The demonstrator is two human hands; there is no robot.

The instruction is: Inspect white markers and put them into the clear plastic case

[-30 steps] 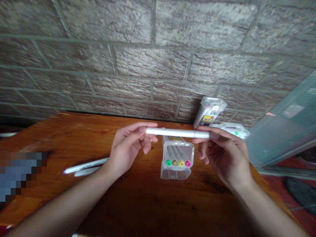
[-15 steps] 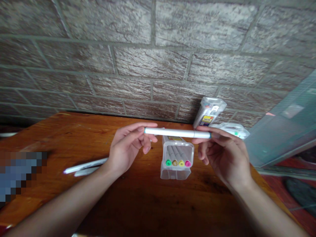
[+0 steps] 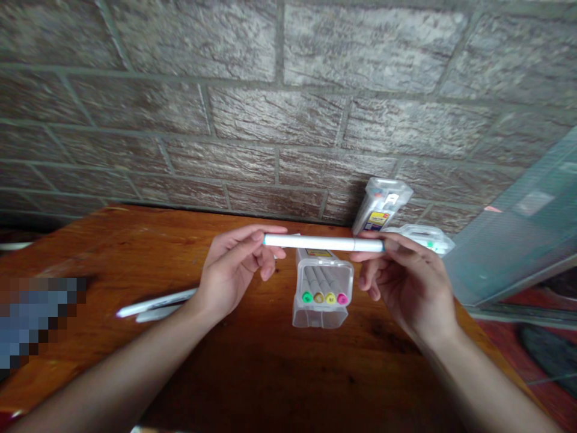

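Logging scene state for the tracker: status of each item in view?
Held marker: roughly level, gripped at both ends
Left hand: pinching one end
Right hand: pinching the other end
Front case: open, near end facing the person
Four markers: inside it
Case by the wall: upright, filled
Case behind the right hand: partly hidden, lid unclear
Loose markers: lying down

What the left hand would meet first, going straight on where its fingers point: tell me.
Past the white marker that the left hand holds, probably the right hand, at the marker's other end. The open clear case seems to lie lower, though depth is unclear from this view.
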